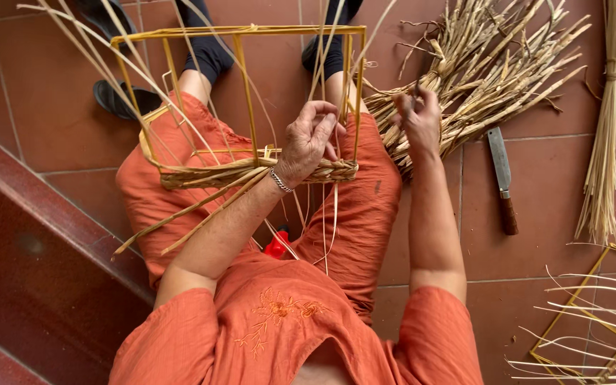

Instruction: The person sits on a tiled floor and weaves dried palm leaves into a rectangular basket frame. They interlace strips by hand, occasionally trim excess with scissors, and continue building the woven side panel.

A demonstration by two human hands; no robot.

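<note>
On lap: one yellow frame (244, 32); left hand (310, 142) grip closed on braid (251, 171); right hand (420, 117) pinching straw bundle (486, 64); one knife (502, 178).

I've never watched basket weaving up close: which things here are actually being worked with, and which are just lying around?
In use:
- yellow wire frame on the lap
- woven straw band, held by the left hand
- dried straw bundle, which the right hand reaches into

Lying about:
- knife on the floor tiles
- second straw sheaf
- another frame, bottom right
- red object between the knees
</note>
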